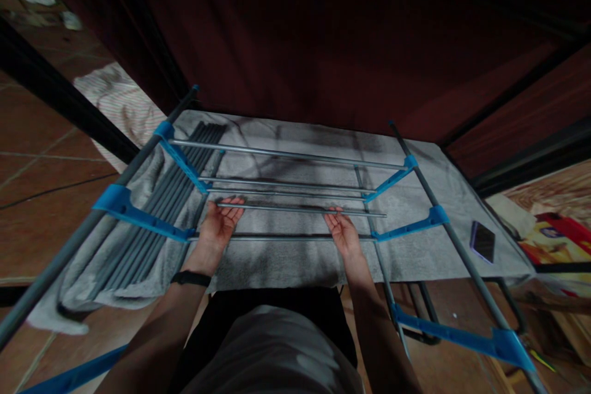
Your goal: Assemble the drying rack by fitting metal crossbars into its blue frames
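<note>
A loose grey metal rod [300,209] lies across a drying-rack frame [138,217] of grey poles and blue plastic brackets. My left hand [220,226] holds the rod's left end with fingers curled round it. My right hand [341,231] holds the rod nearer its right end, fingers bent under it. Other rods [286,154] sit fixed between the blue brackets just beyond. A bundle of spare grey rods [152,221] lies at the left on a grey towel [286,258].
A dark phone [482,241] lies on the towel at the right. A dark red wall rises behind. Tiled floor and a striped cloth [120,104] are at the left. Colourful packaging [554,237] sits at the far right.
</note>
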The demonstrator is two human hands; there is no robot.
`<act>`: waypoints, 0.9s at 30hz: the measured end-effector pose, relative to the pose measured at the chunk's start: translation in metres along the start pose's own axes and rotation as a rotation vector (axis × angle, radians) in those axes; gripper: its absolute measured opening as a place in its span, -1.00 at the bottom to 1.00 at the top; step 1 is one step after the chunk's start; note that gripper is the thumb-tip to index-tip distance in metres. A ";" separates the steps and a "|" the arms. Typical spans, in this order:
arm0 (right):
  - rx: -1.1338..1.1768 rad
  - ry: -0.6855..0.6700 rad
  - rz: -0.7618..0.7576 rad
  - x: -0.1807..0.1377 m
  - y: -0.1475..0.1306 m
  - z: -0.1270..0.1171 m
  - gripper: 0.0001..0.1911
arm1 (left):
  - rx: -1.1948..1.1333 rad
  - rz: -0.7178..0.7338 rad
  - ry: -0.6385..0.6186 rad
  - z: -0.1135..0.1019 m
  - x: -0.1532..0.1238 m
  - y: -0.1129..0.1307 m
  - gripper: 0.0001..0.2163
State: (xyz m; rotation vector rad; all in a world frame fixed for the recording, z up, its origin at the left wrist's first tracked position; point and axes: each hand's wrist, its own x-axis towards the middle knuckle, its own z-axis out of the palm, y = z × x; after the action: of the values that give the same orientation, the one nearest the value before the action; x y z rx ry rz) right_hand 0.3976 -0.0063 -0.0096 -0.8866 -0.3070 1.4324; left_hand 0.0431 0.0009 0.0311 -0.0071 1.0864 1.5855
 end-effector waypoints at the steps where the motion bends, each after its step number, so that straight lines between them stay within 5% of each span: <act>1: -0.004 0.002 0.000 0.000 0.000 0.000 -0.80 | -0.004 0.009 0.002 0.000 -0.001 0.000 -0.52; 14: -0.015 -0.026 0.002 0.001 0.000 -0.003 -0.80 | 0.031 0.048 -0.011 0.001 -0.002 0.000 -0.72; 27: -0.026 0.015 -0.002 0.001 -0.001 0.000 -0.82 | -0.009 -0.013 -0.043 -0.001 0.002 0.001 -0.69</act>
State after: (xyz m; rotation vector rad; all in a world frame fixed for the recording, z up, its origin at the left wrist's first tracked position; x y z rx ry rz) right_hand 0.3981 -0.0055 -0.0088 -0.9175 -0.3158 1.4227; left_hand 0.0412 0.0017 0.0298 0.0140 1.0435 1.5725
